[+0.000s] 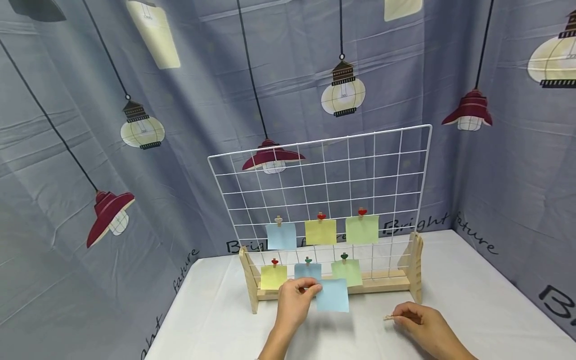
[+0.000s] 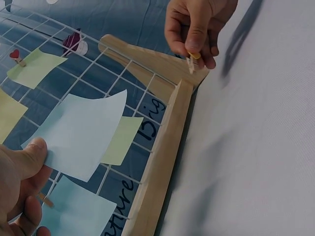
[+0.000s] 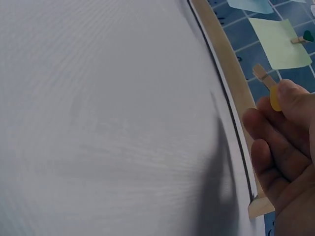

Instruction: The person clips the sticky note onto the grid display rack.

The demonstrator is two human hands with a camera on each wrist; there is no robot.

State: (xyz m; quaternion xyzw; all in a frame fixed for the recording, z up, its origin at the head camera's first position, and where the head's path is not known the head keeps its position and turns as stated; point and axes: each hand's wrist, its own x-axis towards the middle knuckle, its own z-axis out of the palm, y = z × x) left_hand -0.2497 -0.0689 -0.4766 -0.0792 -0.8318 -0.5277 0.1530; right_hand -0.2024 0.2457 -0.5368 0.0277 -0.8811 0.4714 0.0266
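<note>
My left hand (image 1: 294, 302) pinches a light blue sticky note (image 1: 333, 296) by its left edge, in front of the lower part of a white wire grid (image 1: 360, 170). In the left wrist view the note (image 2: 88, 135) bends slightly and partly covers a green one behind it. My right hand (image 1: 423, 322), to the right and above the white table, holds a small wooden clothespin (image 1: 388, 317) between thumb and fingers. A yellow decoration (image 3: 275, 98) on that clothespin shows in the right wrist view.
Blue, yellow and green notes hang in two rows on the grid from small pegs, among them a yellow note (image 1: 320, 232) and a green note (image 1: 362, 230). A wooden stand (image 1: 387, 285) carries the grid on the white table (image 1: 211, 310). Patterned grey-blue cloth surrounds it.
</note>
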